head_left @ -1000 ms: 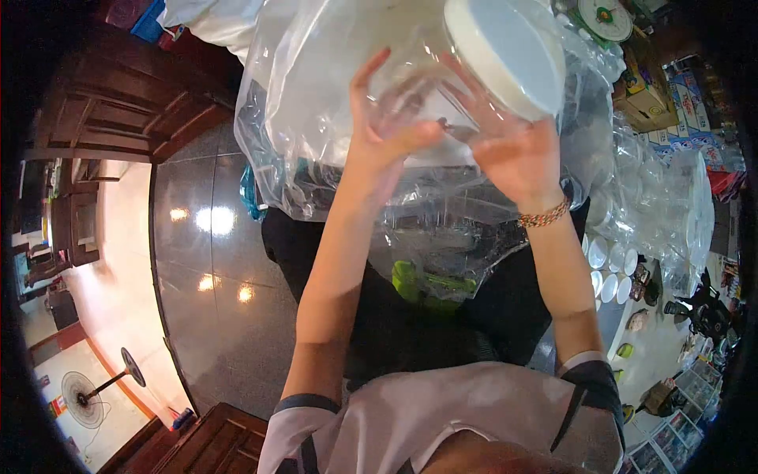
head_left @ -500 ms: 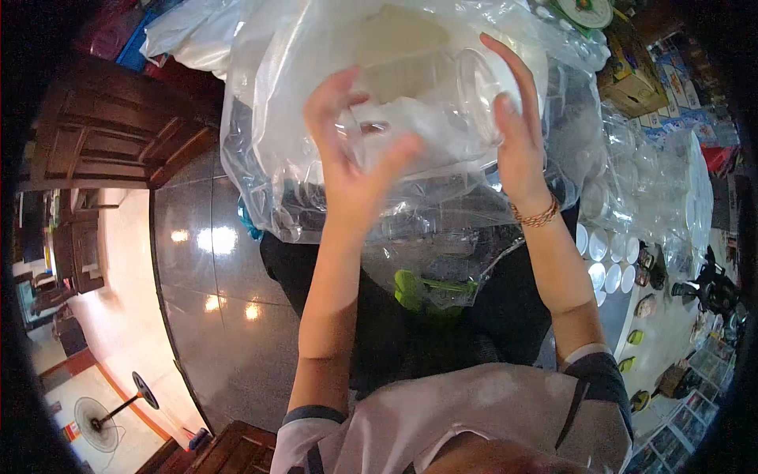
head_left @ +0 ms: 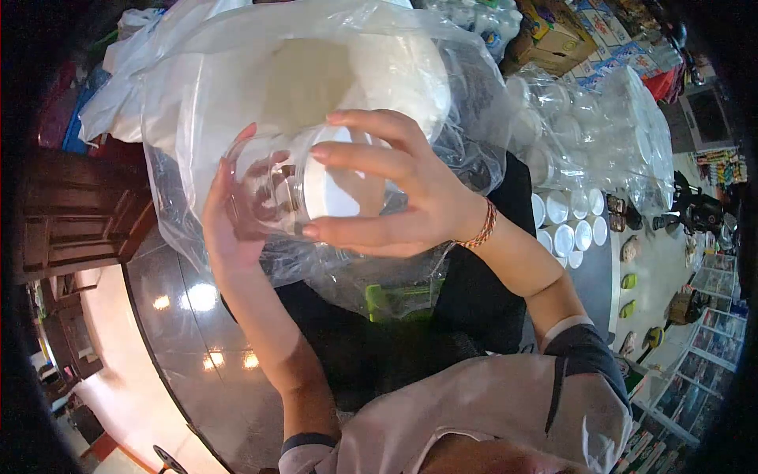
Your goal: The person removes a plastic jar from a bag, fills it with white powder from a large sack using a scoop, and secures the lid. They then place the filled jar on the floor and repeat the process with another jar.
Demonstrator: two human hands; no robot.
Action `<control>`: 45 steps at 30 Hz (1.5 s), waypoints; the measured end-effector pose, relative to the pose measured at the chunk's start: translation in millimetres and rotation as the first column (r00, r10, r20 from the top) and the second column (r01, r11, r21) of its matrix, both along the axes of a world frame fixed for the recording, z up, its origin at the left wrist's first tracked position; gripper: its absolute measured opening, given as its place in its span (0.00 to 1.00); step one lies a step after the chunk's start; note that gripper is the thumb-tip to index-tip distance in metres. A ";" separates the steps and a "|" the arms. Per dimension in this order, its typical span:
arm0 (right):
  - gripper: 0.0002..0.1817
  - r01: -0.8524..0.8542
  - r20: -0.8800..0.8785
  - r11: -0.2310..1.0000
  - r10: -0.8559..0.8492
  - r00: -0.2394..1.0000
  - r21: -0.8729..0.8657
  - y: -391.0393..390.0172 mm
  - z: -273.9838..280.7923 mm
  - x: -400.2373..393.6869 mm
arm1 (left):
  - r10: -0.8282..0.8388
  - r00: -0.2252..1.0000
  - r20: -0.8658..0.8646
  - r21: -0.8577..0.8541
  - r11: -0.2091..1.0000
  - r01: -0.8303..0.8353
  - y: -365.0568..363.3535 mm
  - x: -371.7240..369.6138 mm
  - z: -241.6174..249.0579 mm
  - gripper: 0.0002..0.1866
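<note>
A clear plastic jar (head_left: 265, 189) lies sideways in the air between my hands. My left hand (head_left: 233, 225) is wrapped around its bottom end, the fingers partly hidden behind it. At the jar's right end is a white lid (head_left: 338, 189), gripped at the edge by the curved fingers of my right hand (head_left: 395, 186). Whether the lid is fully tight cannot be seen. Behind the jar, a large clear plastic bag (head_left: 178, 87) with white material inside spreads in front of me.
To the right, several white-lidded jars (head_left: 562, 237) stand in rows on the floor. Past them is a plastic bag of clear jars (head_left: 568, 130). A cardboard box (head_left: 549, 35) sits at the back right, and a wooden cabinet (head_left: 79, 205) is on the left.
The jar has come lower and leftward in view, nearer to me. My right hand has shifted from the jar's open-looking right end to a grip around the white lid. The view has also turned.
</note>
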State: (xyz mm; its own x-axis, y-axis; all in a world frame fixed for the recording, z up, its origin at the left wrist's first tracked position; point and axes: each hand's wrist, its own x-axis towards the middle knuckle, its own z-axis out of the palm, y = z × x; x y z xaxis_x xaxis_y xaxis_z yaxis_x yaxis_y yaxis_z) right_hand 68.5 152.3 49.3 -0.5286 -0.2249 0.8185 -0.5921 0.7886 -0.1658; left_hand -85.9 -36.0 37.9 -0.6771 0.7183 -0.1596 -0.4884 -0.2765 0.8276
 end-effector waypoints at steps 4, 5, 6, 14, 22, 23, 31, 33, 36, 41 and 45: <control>0.20 0.038 -0.007 0.999 -0.038 0.999 0.013 -2.2 -5.0 2.9 | -0.040 0.997 -0.067 -0.090 0.995 0.034 -0.7 -2.4 1.9 0.35; 0.21 0.042 -0.013 0.998 -0.042 0.999 0.045 -4.1 -5.4 6.8 | -0.069 0.994 -0.088 -0.092 0.994 0.061 -2.8 -3.6 1.3 0.35; 0.23 0.046 -0.019 0.996 -0.045 0.999 0.077 -6.2 -5.8 10.8 | -0.095 0.990 -0.109 -0.095 0.992 0.084 -6.5 -6.0 0.4 0.35; 0.36 0.640 -0.251 0.690 -0.722 0.645 -0.338 93.0 2.0 49.9 | 0.264 0.961 0.079 -0.089 0.962 -0.257 -28.4 -23.0 7.2 0.39; 0.46 0.901 0.355 -0.344 -0.903 -0.240 -0.265 302.2 -154.6 186.5 | 0.057 0.929 0.366 0.176 0.976 -0.129 -25.4 -19.8 -13.7 0.31; 0.47 0.891 0.329 -0.376 -0.900 -0.286 -0.253 315.4 -185.2 204.9 | 0.017 0.933 0.361 0.207 0.973 -0.098 -27.3 -22.7 -16.1 0.30; 0.28 0.945 0.274 -0.285 -0.933 -0.235 -0.162 279.9 -152.5 189.0 | -0.047 0.990 0.134 0.380 0.925 -0.007 -35.1 -29.4 -33.8 0.24; 0.19 0.882 0.236 0.083 -0.948 0.214 -0.464 261.3 -107.5 161.8 | 0.029 0.992 0.120 0.348 0.935 -0.069 -32.2 -29.3 -32.7 0.27; 0.12 0.656 0.117 0.430 -0.776 0.620 -0.620 194.9 -29.0 94.0 | 0.164 0.984 0.067 0.203 0.963 -0.175 -22.9 -26.7 -23.7 0.30; 0.18 0.194 0.564 0.729 0.304 0.768 -0.657 53.0 33.5 -34.6 | 0.263 0.962 -0.075 -0.036 0.963 -0.267 -6.0 -30.7 5.4 0.33; 0.21 -0.011 0.720 0.964 0.208 0.662 -0.267 63.3 -41.9 -133.7 | 0.012 0.986 -0.169 -0.009 1.000 -0.014 -7.4 -78.0 11.3 0.40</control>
State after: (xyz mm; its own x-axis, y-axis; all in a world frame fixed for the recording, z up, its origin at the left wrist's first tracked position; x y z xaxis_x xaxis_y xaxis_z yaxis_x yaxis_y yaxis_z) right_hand -65.2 215.6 7.3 -0.9607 -0.1881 0.2039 -0.2770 0.6090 -0.7433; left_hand -163.9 -43.5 49.2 -0.7044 0.7080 -0.0495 -0.3381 -0.2734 0.9005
